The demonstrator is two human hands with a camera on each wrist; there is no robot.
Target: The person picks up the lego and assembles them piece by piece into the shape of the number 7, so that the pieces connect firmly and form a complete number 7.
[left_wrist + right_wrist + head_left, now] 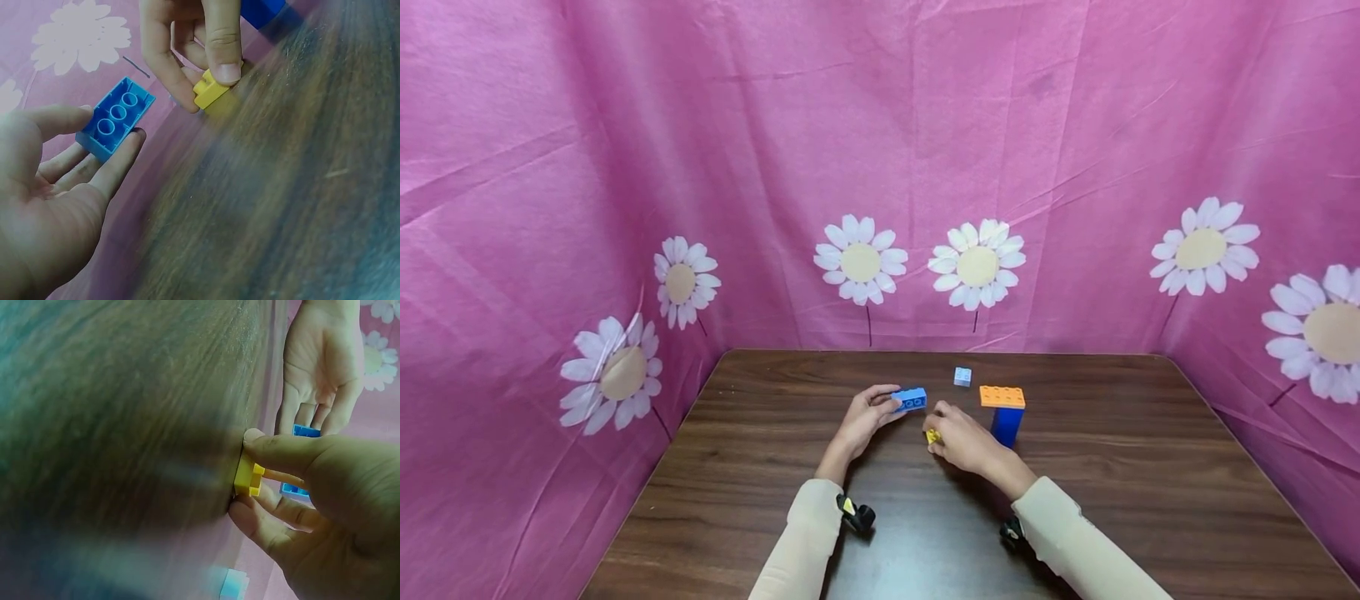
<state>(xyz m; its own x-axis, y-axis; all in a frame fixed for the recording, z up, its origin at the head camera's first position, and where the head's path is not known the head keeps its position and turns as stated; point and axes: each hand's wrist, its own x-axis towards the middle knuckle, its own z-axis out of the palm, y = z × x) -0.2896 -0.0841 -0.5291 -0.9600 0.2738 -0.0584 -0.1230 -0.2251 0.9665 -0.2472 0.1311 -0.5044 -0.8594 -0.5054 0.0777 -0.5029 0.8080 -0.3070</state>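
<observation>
Head view leaves the small, studded yellow brick partly hidden by the right hand, which pinches it at the table; the left hand grips a blue brick, hollow, three-ringed underside exposed. Left wrist view crops the dark blue brick; its orange topper shows only from the head

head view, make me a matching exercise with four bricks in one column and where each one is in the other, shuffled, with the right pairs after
Bricks
1. yellow brick
2. bright blue brick
3. orange brick
4. pale blue brick

Places
A. on top of the dark blue block
B. held in the right hand
C. on the table, touched by neither hand
D. held in the left hand

Right pairs: 1-B, 2-D, 3-A, 4-C
</observation>
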